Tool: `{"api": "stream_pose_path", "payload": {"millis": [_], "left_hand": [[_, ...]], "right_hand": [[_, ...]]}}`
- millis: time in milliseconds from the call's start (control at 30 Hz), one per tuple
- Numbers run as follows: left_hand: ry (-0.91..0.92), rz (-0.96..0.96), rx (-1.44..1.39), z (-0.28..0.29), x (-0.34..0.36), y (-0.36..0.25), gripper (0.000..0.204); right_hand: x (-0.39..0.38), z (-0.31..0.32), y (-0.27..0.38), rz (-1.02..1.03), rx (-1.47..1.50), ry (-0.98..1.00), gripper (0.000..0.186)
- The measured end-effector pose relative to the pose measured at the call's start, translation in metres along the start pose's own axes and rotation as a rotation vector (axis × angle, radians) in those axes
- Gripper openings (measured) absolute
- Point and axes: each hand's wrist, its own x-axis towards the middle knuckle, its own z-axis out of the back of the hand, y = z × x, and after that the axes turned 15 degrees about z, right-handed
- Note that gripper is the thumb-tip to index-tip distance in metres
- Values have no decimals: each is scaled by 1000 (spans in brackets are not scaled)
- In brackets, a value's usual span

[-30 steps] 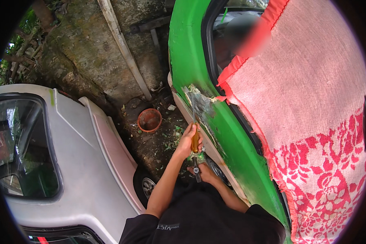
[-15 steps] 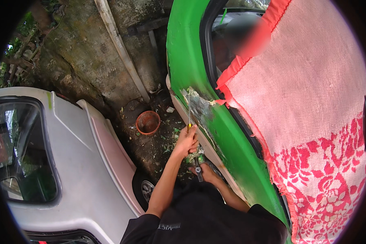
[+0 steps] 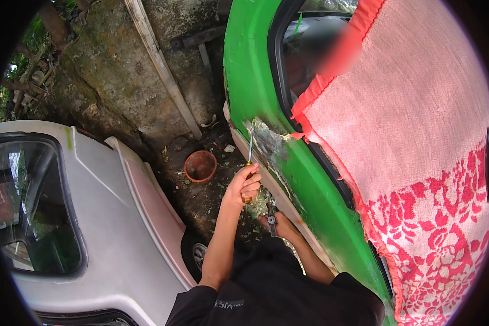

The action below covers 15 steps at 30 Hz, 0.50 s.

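Observation:
My left hand point(image 3: 242, 186) is closed round the yellow handle of a screwdriver point(image 3: 250, 148). Its thin metal shaft points away from me, and the tip is at the edge of a scraped, flaking patch point(image 3: 270, 142) on the green car body point(image 3: 315, 190). The handle's butt shows below my fingers. Lower and to the right, my right hand point(image 3: 283, 227) grips a hammer point(image 3: 271, 220). The hammer's dark metal head is apart from the screwdriver, and most of its handle is hidden.
A pink and red patterned towel point(image 3: 413, 125) covers the green car's window side. At left stands a silver-white car point(image 3: 106, 217). Between the cars, an orange-brown pot point(image 3: 200, 166) sits on dirt strewn with green paint flakes. A pole point(image 3: 165, 70) leans against the mossy wall point(image 3: 114, 76).
My left hand has shifted a little left and its grip looks looser, showing more of the screwdriver's handle. The hammer has moved slightly right, away from the handle.

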Motion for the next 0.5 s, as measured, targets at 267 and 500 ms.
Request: {"api": "stream_pose_path", "payload": {"millis": [267, 500], "left_hand": [[-26, -93, 99, -7, -4, 10, 17], [-373, -276, 254, -39, 4, 30, 22]], "right_hand": [[-34, -11, -27, -75, 19, -109, 31], [-27, 3, -28, -287, -192, 111, 31]]}}
